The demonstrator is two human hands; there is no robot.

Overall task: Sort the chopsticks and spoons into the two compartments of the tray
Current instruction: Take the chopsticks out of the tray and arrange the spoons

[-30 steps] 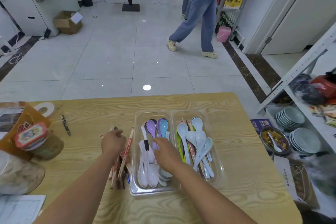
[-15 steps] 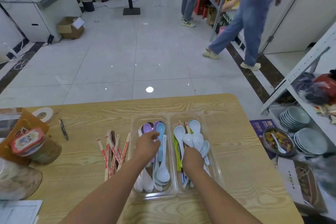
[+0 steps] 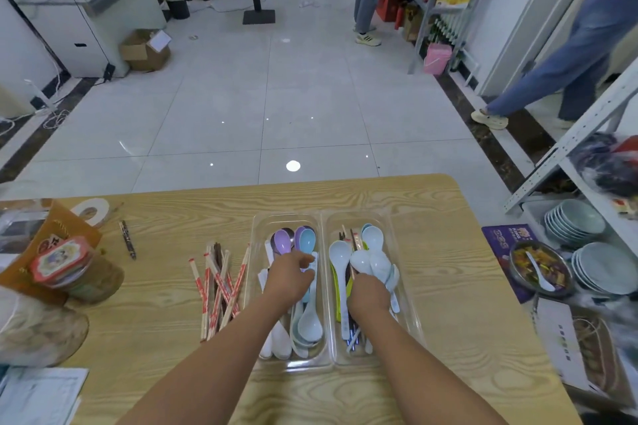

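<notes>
A clear two-compartment tray (image 3: 322, 217) lies on the wooden table (image 3: 448, 252). Its left compartment holds purple, blue and white spoons (image 3: 309, 321). In the right compartment are pale spoons (image 3: 340, 252) mixed with dark chopsticks (image 3: 354, 240). My left hand (image 3: 288, 281) is in the left compartment with curled fingers on a spoon handle. My right hand (image 3: 367, 291) is in the right compartment and grips a bunch of pale spoons (image 3: 374, 264). A pile of wrapped chopsticks (image 3: 219, 283) lies on the table left of the tray.
A jar (image 3: 74, 272), a bag and a pen (image 3: 127, 240) sit at the table's left. Stacked plates (image 3: 600, 266) and a food bowl (image 3: 538, 267) stand on the right beside a shelf frame. People walk on the tiled floor beyond.
My left hand left the chopstick pile and moved into the left compartment. My right hand crossed from the left compartment into the right one and closed on spoons there.
</notes>
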